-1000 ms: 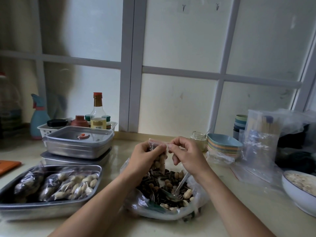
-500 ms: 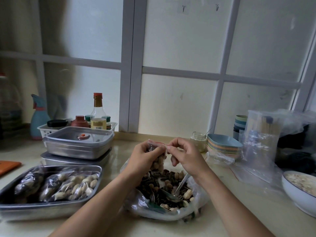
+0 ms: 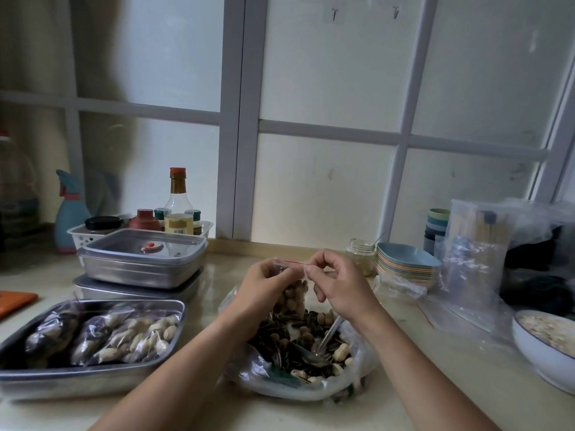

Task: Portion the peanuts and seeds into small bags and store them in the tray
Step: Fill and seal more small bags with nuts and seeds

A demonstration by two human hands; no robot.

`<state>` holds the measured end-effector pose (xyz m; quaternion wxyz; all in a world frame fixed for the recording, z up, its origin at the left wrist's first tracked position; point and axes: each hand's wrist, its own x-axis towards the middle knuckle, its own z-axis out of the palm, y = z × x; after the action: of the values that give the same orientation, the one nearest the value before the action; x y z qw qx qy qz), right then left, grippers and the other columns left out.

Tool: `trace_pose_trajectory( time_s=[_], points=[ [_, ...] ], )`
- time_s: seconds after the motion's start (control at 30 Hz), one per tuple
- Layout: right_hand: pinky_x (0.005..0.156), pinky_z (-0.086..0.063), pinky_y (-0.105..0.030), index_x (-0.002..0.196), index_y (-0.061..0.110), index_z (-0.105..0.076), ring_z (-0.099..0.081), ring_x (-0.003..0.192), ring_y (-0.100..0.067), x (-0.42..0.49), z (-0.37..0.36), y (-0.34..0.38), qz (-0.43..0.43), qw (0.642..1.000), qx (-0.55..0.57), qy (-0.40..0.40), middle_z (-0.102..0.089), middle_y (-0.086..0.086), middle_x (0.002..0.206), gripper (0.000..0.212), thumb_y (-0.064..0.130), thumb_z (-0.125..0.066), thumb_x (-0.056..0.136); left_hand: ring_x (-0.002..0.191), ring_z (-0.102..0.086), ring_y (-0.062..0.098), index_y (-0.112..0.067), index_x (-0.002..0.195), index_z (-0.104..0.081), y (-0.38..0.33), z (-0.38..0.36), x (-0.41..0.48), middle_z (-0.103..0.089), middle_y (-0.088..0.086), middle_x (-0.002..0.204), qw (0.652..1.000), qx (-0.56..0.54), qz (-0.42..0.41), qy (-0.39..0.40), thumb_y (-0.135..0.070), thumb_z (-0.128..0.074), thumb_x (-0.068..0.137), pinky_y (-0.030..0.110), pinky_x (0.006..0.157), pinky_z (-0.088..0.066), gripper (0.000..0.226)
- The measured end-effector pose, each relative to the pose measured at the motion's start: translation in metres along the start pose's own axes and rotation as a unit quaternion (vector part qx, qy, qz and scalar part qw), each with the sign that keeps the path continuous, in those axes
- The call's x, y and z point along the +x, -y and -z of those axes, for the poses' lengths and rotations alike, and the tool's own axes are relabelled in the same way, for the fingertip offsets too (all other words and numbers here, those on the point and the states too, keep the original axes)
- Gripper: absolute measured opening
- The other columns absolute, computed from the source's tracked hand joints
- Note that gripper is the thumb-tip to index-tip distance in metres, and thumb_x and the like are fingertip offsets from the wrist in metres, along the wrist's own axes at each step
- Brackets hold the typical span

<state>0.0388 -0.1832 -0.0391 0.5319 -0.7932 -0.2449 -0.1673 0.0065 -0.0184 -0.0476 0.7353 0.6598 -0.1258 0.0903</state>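
**Q:** Hands first: what has each got hold of?

**A:** Thumb and fingers of the left hand (image 3: 267, 284) are curled round the small clear zip bag of peanuts (image 3: 292, 298) and pinch its red-striped top edge. The right hand (image 3: 339, 284) pinches the same edge from the other side, with its remaining fingers bent.

**Q:** Where does that bag sit?

**A:** It hangs upright between both hands, directly above the large open clear plastic bag of peanuts and striped seeds (image 3: 295, 384). I cannot tell whether its bottom touches the heap.

**Q:** What is inside the big bag?

**A:** A metal spoon (image 3: 323, 343) lies in the mix, under the right wrist.

**Q:** And further out?

**A:** Left of the big bag, a shallow steel tray (image 3: 93, 381) holds filled small bags (image 3: 137, 337). Two stacked lidded steel containers (image 3: 140, 269) stand behind and to its left, and pastel stacked dishes (image 3: 407, 265) stand behind and to its right.
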Motion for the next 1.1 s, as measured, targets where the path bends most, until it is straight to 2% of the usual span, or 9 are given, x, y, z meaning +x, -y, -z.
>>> trace_pose_trajectory(
  time_s=[0.07, 0.13, 0.23, 0.33, 0.43, 0.63, 0.83, 0.93, 1.1],
  points=[
    [0.060, -0.045, -0.032, 0.079, 0.019, -0.062, -0.053, 0.048, -0.013, 0.0012, 0.0011, -0.0009, -0.004, 1.000, 0.005, -0.013, -0.056, 0.006, 0.054, 0.017, 0.020, -0.068, 0.094, 0.070, -0.068, 0.034, 0.001, 0.102, -0.070, 0.0010, 0.0014, 0.0019, -0.074, 0.013, 0.082, 0.999, 0.009, 0.002, -0.033, -0.020, -0.069, 0.094, 0.034, 0.061, -0.055, 0.022],
    [0.064, -0.048, -0.035, 0.077, 0.022, -0.063, -0.054, 0.050, -0.014, 0.0014, 0.0022, -0.0017, -0.008, 1.000, 0.013, -0.009, -0.059, -0.002, 0.060, 0.018, 0.020, -0.067, 0.094, 0.084, -0.074, 0.031, -0.004, 0.097, -0.072, 0.0017, 0.0036, 0.0031, -0.077, 0.012, 0.091, 0.999, 0.021, -0.005, -0.048, -0.021, -0.070, 0.094, 0.033, 0.068, -0.059, 0.017],
    [0.068, -0.050, -0.037, 0.078, 0.022, -0.065, -0.055, 0.053, -0.016, 0.0009, 0.0019, -0.0011, -0.006, 1.000, 0.029, 0.007, -0.065, -0.018, 0.074, 0.017, 0.022, -0.067, 0.095, 0.076, -0.073, 0.023, -0.003, 0.096, -0.072, -0.0011, 0.0036, 0.0006, -0.076, 0.012, 0.087, 0.999, 0.006, -0.009, -0.041, -0.016, -0.068, 0.095, 0.030, 0.062, -0.058, 0.013],
    [0.065, -0.049, -0.035, 0.084, 0.015, -0.068, -0.056, 0.053, -0.016, -0.0004, 0.0006, 0.0023, 0.002, 0.999, 0.046, 0.021, -0.067, -0.008, 0.081, 0.016, 0.026, -0.070, 0.096, 0.063, -0.066, 0.019, -0.001, 0.091, -0.071, -0.0056, 0.0007, -0.0041, -0.072, 0.013, 0.078, 0.999, 0.011, -0.021, -0.030, -0.013, -0.067, 0.096, 0.023, 0.053, -0.054, 0.013],
    [0.063, -0.048, -0.033, 0.084, 0.014, -0.068, -0.055, 0.052, -0.016, -0.0011, 0.0007, 0.0018, 0.004, 0.999, 0.042, 0.020, -0.068, -0.012, 0.082, 0.020, 0.031, -0.072, 0.095, 0.058, -0.063, 0.018, 0.005, 0.093, -0.069, -0.0063, -0.0016, -0.0061, -0.070, 0.019, 0.076, 0.999, 0.023, -0.033, -0.025, -0.013, -0.066, 0.096, 0.023, 0.051, -0.050, 0.018],
    [0.062, -0.047, -0.032, 0.085, 0.015, -0.067, -0.054, 0.051, -0.016, -0.0009, 0.0016, 0.0004, 0.005, 0.999, 0.037, 0.016, -0.067, -0.016, 0.079, 0.019, 0.030, -0.071, 0.096, 0.064, -0.063, 0.028, 0.010, 0.099, -0.068, -0.0045, -0.0009, -0.0055, -0.068, 0.033, 0.088, 0.999, 0.018, -0.044, -0.021, -0.015, -0.066, 0.097, 0.027, 0.053, -0.052, 0.025],
    [0.064, -0.048, -0.033, 0.085, 0.015, -0.067, -0.055, 0.052, -0.016, -0.0012, 0.0010, -0.0013, 0.003, 0.999, 0.039, 0.028, -0.065, -0.003, 0.071, 0.018, 0.028, -0.070, 0.097, 0.063, -0.065, 0.029, 0.001, 0.091, -0.069, -0.0041, 0.0003, -0.0036, -0.069, 0.032, 0.086, 0.998, 0.028, -0.042, -0.025, -0.013, -0.069, 0.095, 0.031, 0.054, -0.054, 0.015],
    [0.067, -0.048, -0.036, 0.084, 0.019, -0.066, -0.055, 0.053, -0.016, -0.0016, 0.0013, -0.0027, 0.001, 0.999, 0.029, 0.033, -0.061, -0.002, 0.065, 0.017, 0.031, -0.069, 0.096, 0.067, -0.065, 0.032, 0.004, 0.095, -0.068, -0.0027, 0.0023, -0.0023, -0.071, 0.030, 0.085, 0.999, 0.014, -0.042, -0.020, -0.011, -0.070, 0.095, 0.031, 0.056, -0.056, 0.015],
    [0.061, -0.047, -0.037, 0.081, 0.021, -0.066, -0.053, 0.053, -0.014, -0.0001, 0.0007, -0.0035, -0.004, 1.000, 0.020, 0.009, -0.061, 0.003, 0.066, 0.017, 0.027, -0.070, 0.096, 0.073, -0.070, 0.018, 0.000, 0.097, -0.075, 0.0030, 0.0008, 0.0014, -0.077, 0.014, 0.086, 0.999, 0.028, -0.037, -0.022, -0.014, -0.070, 0.095, 0.024, 0.063, -0.055, 0.015]
  ],
)
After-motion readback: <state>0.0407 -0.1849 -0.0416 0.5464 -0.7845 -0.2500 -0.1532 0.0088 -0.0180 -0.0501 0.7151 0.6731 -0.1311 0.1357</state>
